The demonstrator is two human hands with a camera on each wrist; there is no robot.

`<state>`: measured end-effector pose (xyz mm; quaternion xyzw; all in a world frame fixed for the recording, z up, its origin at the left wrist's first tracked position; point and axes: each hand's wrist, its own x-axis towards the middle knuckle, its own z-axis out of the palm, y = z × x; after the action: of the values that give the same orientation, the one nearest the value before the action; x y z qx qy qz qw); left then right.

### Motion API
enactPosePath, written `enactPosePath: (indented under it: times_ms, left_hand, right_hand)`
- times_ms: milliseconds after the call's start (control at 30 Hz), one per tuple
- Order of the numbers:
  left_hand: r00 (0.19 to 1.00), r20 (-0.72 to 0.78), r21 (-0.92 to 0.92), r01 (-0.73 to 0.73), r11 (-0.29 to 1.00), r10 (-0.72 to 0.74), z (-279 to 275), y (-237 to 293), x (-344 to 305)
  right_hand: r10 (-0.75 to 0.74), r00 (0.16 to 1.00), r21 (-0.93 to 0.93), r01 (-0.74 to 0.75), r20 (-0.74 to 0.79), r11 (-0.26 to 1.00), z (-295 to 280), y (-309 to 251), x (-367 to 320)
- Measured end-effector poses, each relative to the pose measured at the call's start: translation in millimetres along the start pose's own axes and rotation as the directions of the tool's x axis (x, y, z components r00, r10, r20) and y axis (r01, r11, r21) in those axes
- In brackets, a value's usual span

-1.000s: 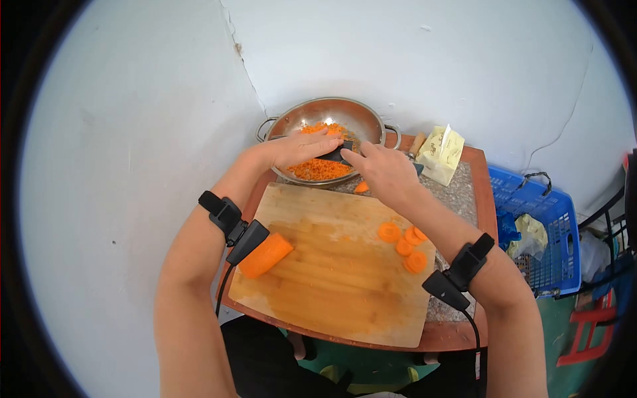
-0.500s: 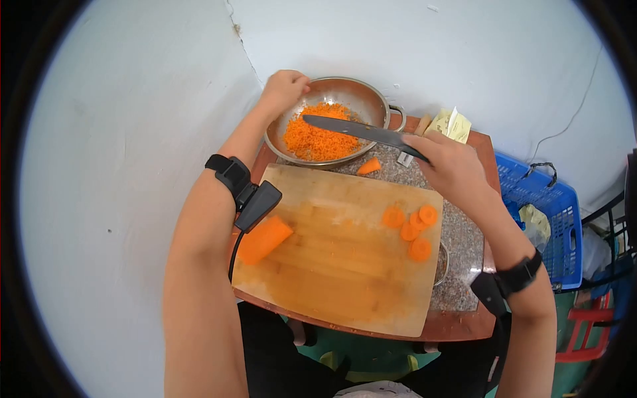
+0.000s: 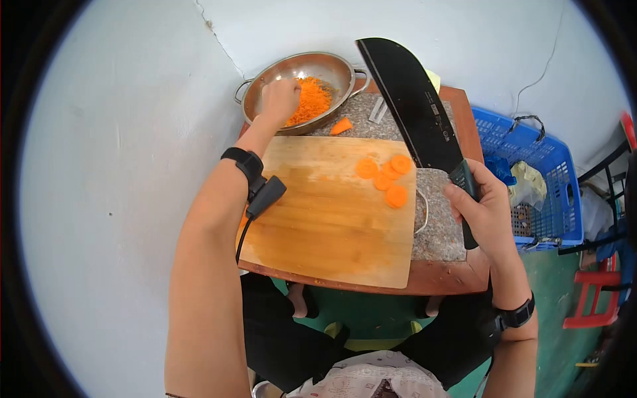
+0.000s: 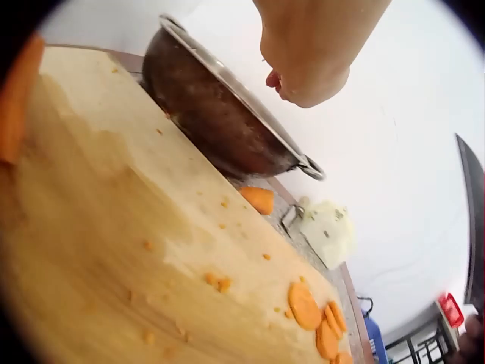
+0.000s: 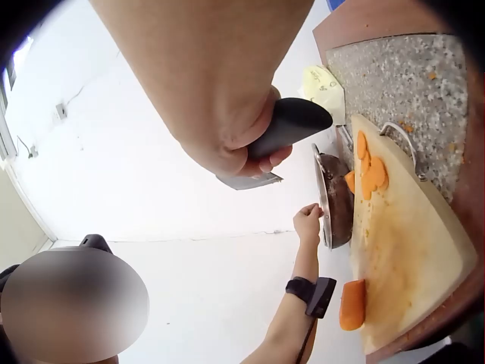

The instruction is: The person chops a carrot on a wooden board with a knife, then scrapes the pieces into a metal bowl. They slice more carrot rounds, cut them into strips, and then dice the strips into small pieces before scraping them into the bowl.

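Observation:
The right hand (image 3: 488,209) grips the dark handle of a broad black knife (image 3: 415,109), its blade raised above the table's right side and slanting up to the left. Over the left part of a two-handled metal pan (image 3: 335,66) hangs the left hand (image 3: 280,99), fingers curled, with nothing seen in it. Chopped carrot (image 3: 312,103) lies in the pan. Carrot slices (image 3: 396,196) rest on the right of the wooden board (image 3: 312,232). A thick carrot piece (image 5: 353,305) shows in the right wrist view; the left arm hides it from the head view.
A small carrot piece (image 3: 342,126) lies between pan and board. Beside it is a flat metal item (image 3: 377,110) on the speckled tabletop. A pale yellow packet (image 4: 327,231) stands behind. Right of the table are a blue basket (image 3: 564,179) and a red stool (image 3: 590,302).
The knife has swung away from the pan to the right, and its broad blade now points up. The left hand left the blade and moved to the pan's left part. The head view has shifted.

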<state>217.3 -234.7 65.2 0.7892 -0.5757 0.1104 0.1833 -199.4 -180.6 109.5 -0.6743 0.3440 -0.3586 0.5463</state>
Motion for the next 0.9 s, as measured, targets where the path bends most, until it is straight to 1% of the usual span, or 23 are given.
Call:
enactPosePath:
  times_ms: [33, 67, 100, 133, 167, 200, 233, 333, 433, 467, 533, 633, 733, 767, 833, 867, 900]
  left_hand:
    - [0.994, -0.06, 0.14, -0.08, 0.987, 0.089, -1.2, 8.8, -4.3]
    - [0.974, -0.13, 0.106, -0.171, 0.979, 0.184, -5.3, 23.4, -12.5]
    - [0.942, -0.191, 0.073, -0.266, 0.961, 0.275, -10.3, 41.8, -25.1]
    - [0.897, -0.256, 0.044, -0.362, 0.931, 0.361, -12.2, 60.2, -37.5]
    - [0.941, -0.102, -0.07, -0.33, 0.941, 0.322, -10.7, 77.4, -50.5]
    - [0.957, 0.055, -0.172, -0.271, 0.947, 0.284, -9.7, 94.4, -66.2]
    - [0.945, 0.215, -0.259, -0.19, 0.947, 0.248, -8.3, 107.6, -80.7]
    - [0.924, 0.307, -0.273, -0.146, 0.951, 0.229, 5.2, 125.9, -114.8]
    - [0.934, 0.234, -0.204, -0.225, 0.953, 0.271, 17.8, 125.0, -127.2]
    - [0.938, 0.291, -0.245, -0.115, 0.963, 0.186, 16.2, 127.4, -128.2]
    - [0.914, 0.406, -0.301, 0.113, 0.947, 0.02, 11.5, 130.3, -124.8]
    - [0.899, 0.434, -0.317, 0.207, 0.925, -0.053, 9.9, 116.0, -122.4]
    - [0.788, 0.602, -0.423, 0.455, 0.784, -0.133, -12.5, 104.4, -132.6]
    - [0.767, 0.625, -0.457, 0.51, 0.729, -0.144, -19.1, 104.2, -138.9]
    - [0.723, 0.671, -0.512, 0.613, 0.602, -0.165, -33.0, 101.6, -164.6]
    - [0.718, 0.671, -0.505, 0.626, 0.594, -0.186, -36.0, 101.2, -178.6]
    - [0.713, 0.67, -0.5, 0.638, 0.585, -0.205, -36.8, 103.8, -193.3]
  right_hand:
    - [-0.017, 1.0, -0.018, 0.017, -0.016, 1.0, -2.4, 5.7, 0.2]
    - [-0.022, 0.999, -0.034, 0.021, -0.036, 0.999, -5.5, 11.0, -2.1]
    - [0.011, 1.0, -0.015, -0.011, -0.023, 1.0, -8.3, 13.9, -4.9]
    - [0.039, 0.999, 0.005, -0.039, -0.011, 0.999, -10.6, 13.7, -4.0]
    - [0.055, 0.998, 0.023, -0.055, 0.0, 0.998, -12.9, 11.6, -2.5]
    - [0.069, 0.998, 0.071, -0.069, 0.004, 0.995, -14.8, 7.0, -4.0]
    - [0.055, 0.998, 0.077, -0.055, -0.001, 0.996, -18.2, 7.7, -4.0]
    - [0.029, 1.0, 0.091, -0.029, -0.004, 0.995, -25.3, 9.6, -5.2]
    - [0.033, 0.999, 0.069, -0.032, -0.017, 0.997, -26.6, 9.4, -6.5]
    - [0.026, 1.0, 0.068, -0.025, -0.007, 0.997, -26.8, 9.9, -7.3]
    - [0.006, 1.0, 0.064, -0.007, 0.017, 0.998, -25.1, 11.7, -7.2]
    - [0.019, 0.999, 0.037, -0.021, 0.048, 0.999, -19.1, 12.8, -8.0]
    - [0.011, 0.995, -0.004, -0.011, 0.104, 1.0, -9.4, 26.4, -7.7]
    - [0.018, 0.991, -0.055, -0.011, 0.134, 0.998, -6.3, 31.2, -7.9]
    - [0.036, 0.979, -0.156, -0.005, 0.199, 0.988, 1.1, 39.7, -9.2]
    - [0.071, 0.968, -0.185, -0.026, 0.242, 0.982, 5.6, 40.8, -10.5]
    - [0.012, 0.965, -0.238, 0.052, 0.261, 0.97, 10.9, 45.7, -12.0]
